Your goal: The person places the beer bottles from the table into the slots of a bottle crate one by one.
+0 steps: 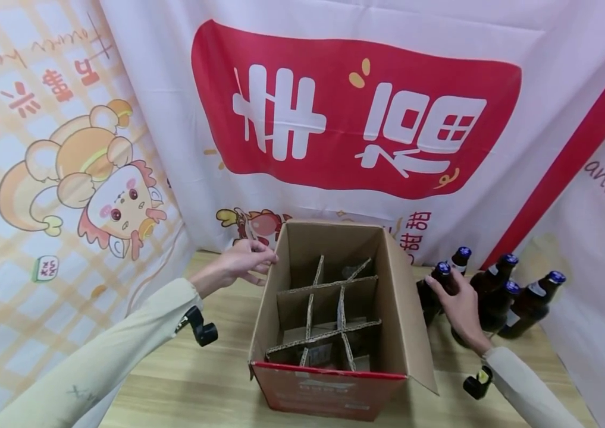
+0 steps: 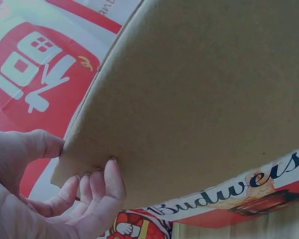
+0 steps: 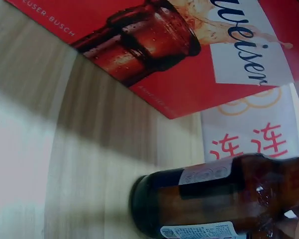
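An open cardboard Budweiser box [image 1: 329,392], with a cardboard divider [image 1: 294,290] inside, stands upright in the middle of the table. At its far left corner my left hand [image 1: 239,260] pinches the corner of a flap [image 2: 189,99], thumb at the edge and fingertips on the brown face. Right of the box, my right hand [image 1: 461,306] grips a brown glass beer bottle [image 3: 204,191] by its upper part. A blue cap tops this bottle. In the right wrist view only a bit of the hand shows at the right edge.
Several more capped beer bottles [image 1: 531,303] stand close together beside and behind my right hand. The wood-grain table [image 1: 174,368] meets a printed cloth backdrop [image 1: 356,119] right behind the box. The box's right flap [image 1: 411,309] leans outward toward the bottles.
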A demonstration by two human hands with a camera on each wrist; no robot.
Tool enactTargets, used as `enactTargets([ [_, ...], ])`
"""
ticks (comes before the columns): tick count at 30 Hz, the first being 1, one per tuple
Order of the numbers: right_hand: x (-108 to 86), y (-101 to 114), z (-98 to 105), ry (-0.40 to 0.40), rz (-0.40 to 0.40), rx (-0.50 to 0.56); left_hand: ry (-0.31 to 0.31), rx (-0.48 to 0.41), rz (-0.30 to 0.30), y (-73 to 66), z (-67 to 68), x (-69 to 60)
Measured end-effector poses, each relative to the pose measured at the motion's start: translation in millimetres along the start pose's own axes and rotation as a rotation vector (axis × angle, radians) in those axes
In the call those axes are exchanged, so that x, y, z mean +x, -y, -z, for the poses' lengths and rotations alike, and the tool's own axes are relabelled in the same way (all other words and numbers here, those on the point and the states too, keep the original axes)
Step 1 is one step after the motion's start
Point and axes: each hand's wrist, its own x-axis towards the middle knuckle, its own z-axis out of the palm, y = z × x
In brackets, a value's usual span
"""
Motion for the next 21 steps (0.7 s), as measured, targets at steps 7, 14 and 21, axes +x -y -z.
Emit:
enactTargets([
  [7, 2.6, -8.3, 5.4, 0.108, 0.085, 0.01, 0.009, 0.0, -0.02, 2.1, -0.6, -1.3],
  [14, 7.8, -12.8, 10.0, 0.194, 0.127, 0.097, 0.009, 0.001, -0.012, 0.9, 1.3, 2.8],
  [21, 3.5, -13.4, 14.3, 0.266, 0.127, 0.081, 0.011, -0.014, 0.003, 4.0, 3.2, 2.8],
])
